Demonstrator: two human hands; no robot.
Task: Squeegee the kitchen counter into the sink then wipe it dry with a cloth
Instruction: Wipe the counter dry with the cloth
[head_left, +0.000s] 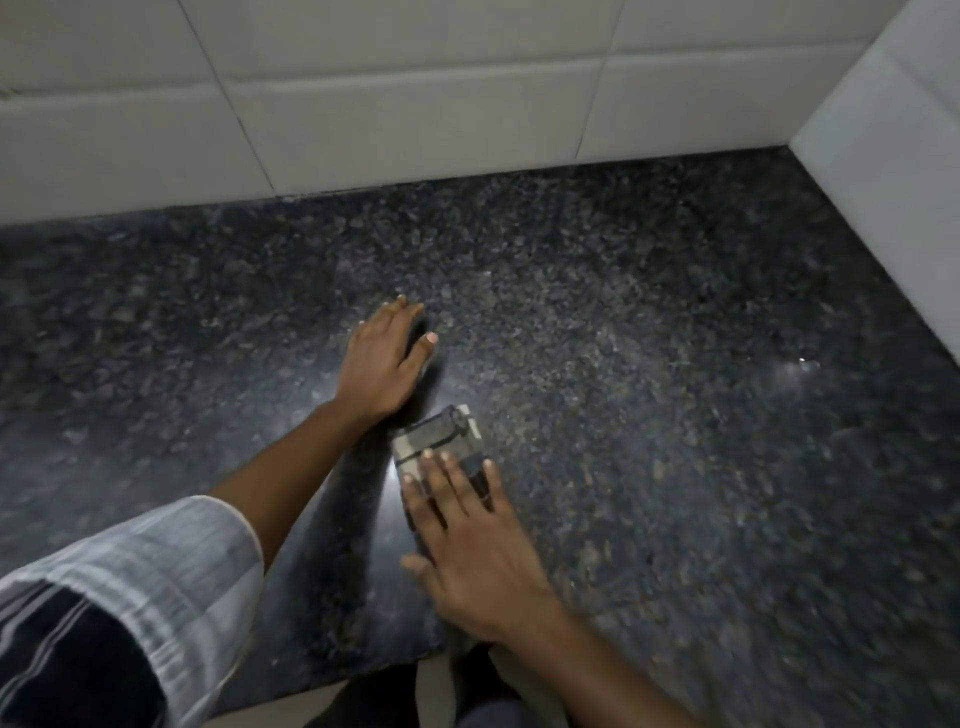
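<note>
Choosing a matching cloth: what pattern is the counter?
Dark, nearly black stone with grey speckles, seen in the head view: counter.

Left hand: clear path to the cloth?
Probably yes. The left hand lies flat on the counter just beyond the cloth, nothing between them; but the right hand already covers its near part.

No text, label, brand, number or sign can be read anywhere: not on tiles, table or cloth.
</note>
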